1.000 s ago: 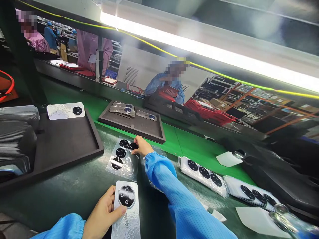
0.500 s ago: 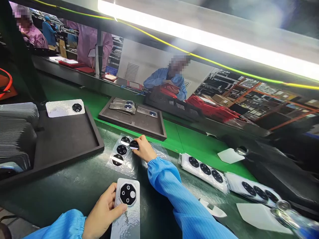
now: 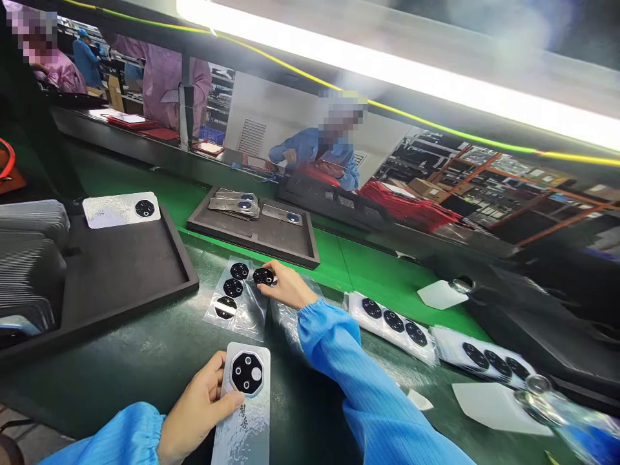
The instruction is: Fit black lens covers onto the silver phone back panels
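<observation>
Mid-frame, right fingers (image 3: 278,268) clamped a black disc (image 3: 262,276), face suddenly clearer, seemingly well held; left fingers (image 3: 227,405) gripped a silver panel (image 3: 252,412)!

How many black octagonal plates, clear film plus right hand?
4: top plate, middle plate, bottom plate on clear film; fourth plate in right hand. More may be hidden.

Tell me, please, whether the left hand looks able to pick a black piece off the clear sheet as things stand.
Probably not while the left hand holds the silver panel; otherwise the way looks free, with only bench between that hand and the clear sheet.
</observation>
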Motion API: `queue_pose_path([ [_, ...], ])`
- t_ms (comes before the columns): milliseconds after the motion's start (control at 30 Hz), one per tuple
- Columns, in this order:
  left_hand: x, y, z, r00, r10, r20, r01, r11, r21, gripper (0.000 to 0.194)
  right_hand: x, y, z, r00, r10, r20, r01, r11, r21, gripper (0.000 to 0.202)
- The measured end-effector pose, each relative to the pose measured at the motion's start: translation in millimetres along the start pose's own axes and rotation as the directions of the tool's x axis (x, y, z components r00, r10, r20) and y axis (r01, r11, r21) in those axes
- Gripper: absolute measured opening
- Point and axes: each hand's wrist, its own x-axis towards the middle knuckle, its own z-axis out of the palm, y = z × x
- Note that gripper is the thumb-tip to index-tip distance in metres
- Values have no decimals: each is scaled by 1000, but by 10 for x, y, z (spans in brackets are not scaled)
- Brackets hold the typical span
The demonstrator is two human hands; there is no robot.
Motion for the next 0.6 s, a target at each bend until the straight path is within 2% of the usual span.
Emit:
queue_pose_path([
  [133,50,53,44,999,-33,42,34,999,-14,42,-259,-2,-326,997,-34,-62,38,997,63,34],
  [233,146,91,119,995,-57,81,60,997,-38,43,-594,17,-605,995,-37,-97,47,994,99,34],
  [333,283,134,229,990,-72,120,77,996,-38,46,-986,77,-789,988,-22,-152,48,984,171,31],
  [467,468,209,399,988,-78,131,80,997,-11,45,-1463,220,-778,976,37,-214,28,955,294,32],
  [600,605,241,516,989,-82,126,78,996,34,46,-1752,378,-547,955,136,-265,-3,894,448,37],
])
